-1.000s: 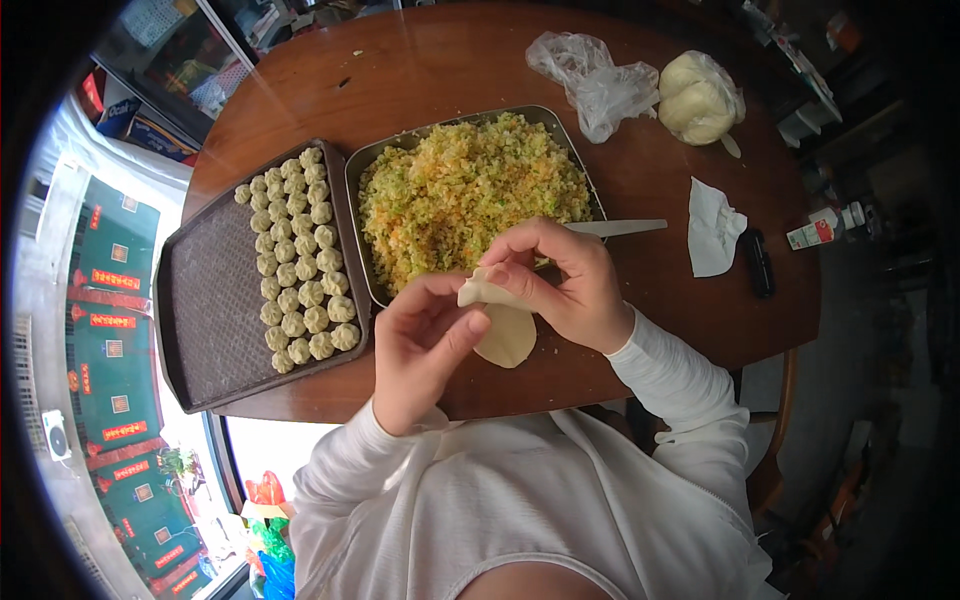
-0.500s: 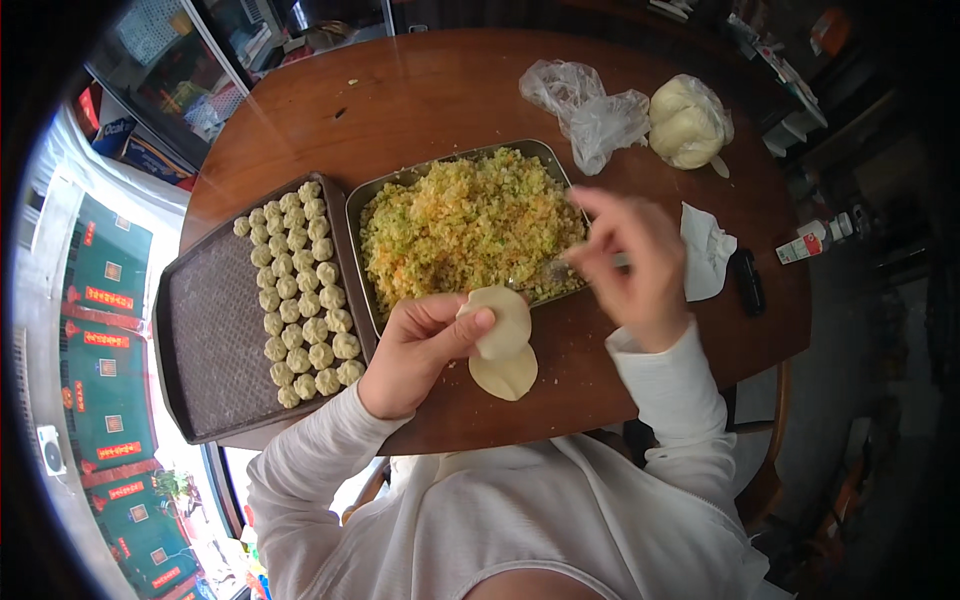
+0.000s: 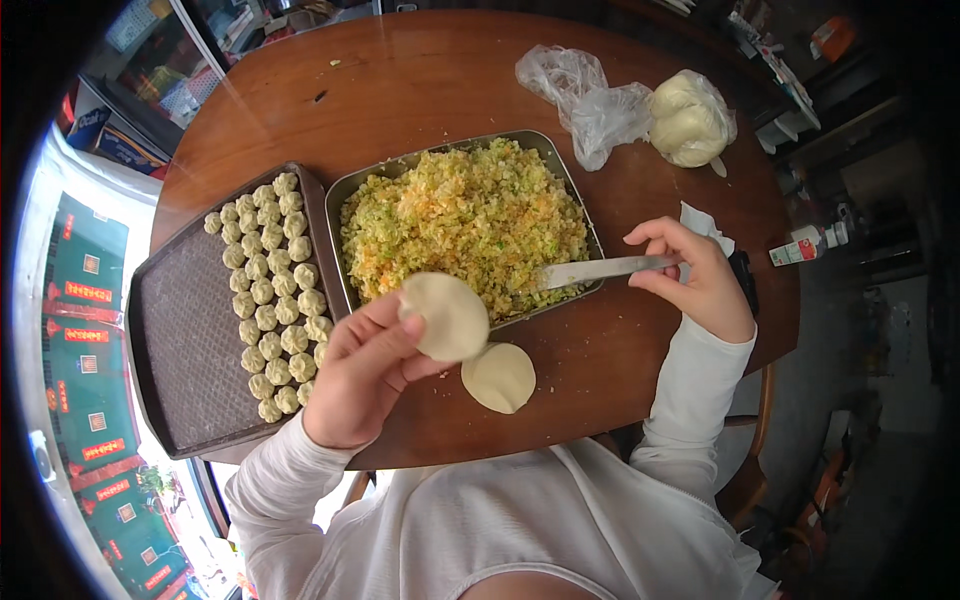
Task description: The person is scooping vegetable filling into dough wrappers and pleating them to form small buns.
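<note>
Between the thumb and fingers of my left hand [image 3: 362,375] is a round, pale dough wrapper [image 3: 446,318], held above the near edge of the filling tray. My right hand [image 3: 700,275] pinches the end of a flat metal spatula [image 3: 610,268], whose tip touches the chopped vegetable filling [image 3: 470,220]. That yellow-green filling, flecked with orange, is heaped in a rectangular metal tray [image 3: 337,200]. Another stack or single wrapper [image 3: 499,378] lies on the table just below the tray; I cannot tell how many.
To the left, a dark baking tray [image 3: 185,320] carries rows of pleated dumplings [image 3: 262,290]. Beyond the filling are a crumpled plastic bag [image 3: 600,105] and a bagged dough ball [image 3: 690,120]. A white tissue [image 3: 706,225] and a small bottle [image 3: 805,246] stand at the right.
My left hand has lifted its wrapper leftward, apart from the one on the table. My right hand has moved right and now grips the spatula. The whole view has shifted slightly.
</note>
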### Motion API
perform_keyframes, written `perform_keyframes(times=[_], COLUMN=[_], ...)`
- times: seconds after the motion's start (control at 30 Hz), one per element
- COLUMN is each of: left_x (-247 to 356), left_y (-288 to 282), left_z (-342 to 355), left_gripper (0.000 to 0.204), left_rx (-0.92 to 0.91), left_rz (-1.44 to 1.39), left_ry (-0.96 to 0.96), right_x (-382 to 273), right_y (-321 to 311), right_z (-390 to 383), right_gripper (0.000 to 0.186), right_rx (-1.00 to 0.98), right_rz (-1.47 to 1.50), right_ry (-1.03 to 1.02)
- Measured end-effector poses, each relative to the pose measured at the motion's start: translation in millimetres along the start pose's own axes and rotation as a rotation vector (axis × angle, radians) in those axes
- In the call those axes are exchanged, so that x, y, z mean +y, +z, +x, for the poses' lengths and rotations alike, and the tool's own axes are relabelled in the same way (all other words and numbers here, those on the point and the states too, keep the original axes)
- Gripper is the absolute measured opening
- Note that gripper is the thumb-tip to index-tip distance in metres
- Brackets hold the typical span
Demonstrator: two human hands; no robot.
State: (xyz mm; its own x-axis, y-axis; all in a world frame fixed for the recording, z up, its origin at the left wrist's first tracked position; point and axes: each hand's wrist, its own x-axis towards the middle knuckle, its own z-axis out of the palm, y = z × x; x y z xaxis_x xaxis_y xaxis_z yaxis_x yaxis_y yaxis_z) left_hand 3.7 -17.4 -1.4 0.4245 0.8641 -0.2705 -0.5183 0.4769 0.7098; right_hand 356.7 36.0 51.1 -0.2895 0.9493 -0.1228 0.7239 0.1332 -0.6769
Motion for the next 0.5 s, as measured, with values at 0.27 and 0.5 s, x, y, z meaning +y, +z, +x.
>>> perform_keyframes(times=[0.27,0.5], left_x=[6.2,15.5], left_y=[-12.0,-19.2], left_z=[8.5,10.2], left_gripper=[0.039,0.04], left_rx=[0.068,0.117], left_rz=[-0.062,-0.08], left_ry=[0.138,0.253], right_x=[-22.6,-27.7], right_y=[44.7,64.3], right_z=[11.8,6.4], right_gripper=[0.018,0.011], right_rx=[0.136,0.586], right_rz=[0.239,0.03], right_ry=[-0.602,-0.788])
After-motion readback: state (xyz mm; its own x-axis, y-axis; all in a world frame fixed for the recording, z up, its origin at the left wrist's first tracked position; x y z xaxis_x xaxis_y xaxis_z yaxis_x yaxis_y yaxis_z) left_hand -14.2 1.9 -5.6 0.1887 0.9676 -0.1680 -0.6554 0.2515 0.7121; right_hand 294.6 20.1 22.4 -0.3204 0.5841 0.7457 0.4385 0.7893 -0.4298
